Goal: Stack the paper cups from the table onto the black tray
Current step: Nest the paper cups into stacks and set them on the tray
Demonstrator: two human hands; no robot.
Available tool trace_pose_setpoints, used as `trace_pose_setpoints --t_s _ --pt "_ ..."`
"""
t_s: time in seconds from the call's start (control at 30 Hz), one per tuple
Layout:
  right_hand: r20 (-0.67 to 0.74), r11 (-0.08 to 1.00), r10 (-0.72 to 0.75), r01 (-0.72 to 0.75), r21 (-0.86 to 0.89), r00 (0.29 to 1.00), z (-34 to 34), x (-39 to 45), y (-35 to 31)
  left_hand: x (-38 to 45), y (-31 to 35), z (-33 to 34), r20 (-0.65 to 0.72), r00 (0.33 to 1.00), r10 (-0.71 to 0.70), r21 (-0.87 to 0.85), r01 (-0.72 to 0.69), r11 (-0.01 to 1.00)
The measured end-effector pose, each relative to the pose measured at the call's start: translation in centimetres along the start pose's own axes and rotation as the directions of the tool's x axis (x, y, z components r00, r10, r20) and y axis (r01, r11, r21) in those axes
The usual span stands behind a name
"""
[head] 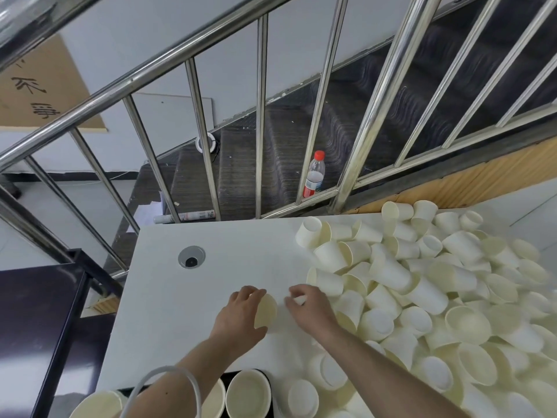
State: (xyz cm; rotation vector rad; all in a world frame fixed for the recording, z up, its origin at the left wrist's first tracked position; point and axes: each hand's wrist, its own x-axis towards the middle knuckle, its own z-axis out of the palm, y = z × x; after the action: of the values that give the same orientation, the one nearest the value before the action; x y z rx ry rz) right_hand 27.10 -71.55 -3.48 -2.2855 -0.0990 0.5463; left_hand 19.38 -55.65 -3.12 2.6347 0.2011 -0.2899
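A paper cup (265, 310) lies on the white table (187, 312) at centre, gripped by the left hand (241, 312), the right hand (307, 306) pinching another, with the cup pile (437, 297) at three o'clock and the black tray (269, 384) at six.

1. We see large dark handwritten characters on the brown cardboard sheet (45, 86) leaning at upper left, but we cannot make them out.
2. The bottle (314, 174) on the stairs carries a red-and-white label; its print is too small for us to read.
3. The paper cups (422, 297) show no print.
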Motion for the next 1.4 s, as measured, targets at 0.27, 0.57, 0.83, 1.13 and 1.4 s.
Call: trace_pose_setpoints --t_s 0.27,0.57,0.83,1.13,1.4 --pt "-0.076 0.741 -0.151 0.062 -0.668 0.986 -3.7 3.0 2.3 0.3 -1.2 -0.5 -0.057 0.996 -0.074 -0.03 0.072 0.997" --pt "0.033 0.639 -0.195 0.153 -0.754 0.98 -3.2 5.0 3.2 0.4 -1.5 -0.5 -0.065 0.995 -0.081 -0.059 0.077 0.995" --pt "0.1 0.653 -0.306 0.285 -0.702 0.947 -3.2 5.0 2.5 0.4 -1.7 -0.3 -0.081 0.994 -0.079 -0.071 0.073 0.995" --pt "0.069 0.891 -0.309 0.314 -0.329 0.949 -1.4 3.7 1.8 0.5 -1.9 -0.7 -0.154 0.981 -0.117 -0.103 0.101 0.989" --pt "0.189 0.831 -0.314 0.366 -0.418 0.93 -1.2 3.0 1.7 0.4 -2.3 -0.5 -0.121 0.984 -0.128 -0.091 0.118 0.989"
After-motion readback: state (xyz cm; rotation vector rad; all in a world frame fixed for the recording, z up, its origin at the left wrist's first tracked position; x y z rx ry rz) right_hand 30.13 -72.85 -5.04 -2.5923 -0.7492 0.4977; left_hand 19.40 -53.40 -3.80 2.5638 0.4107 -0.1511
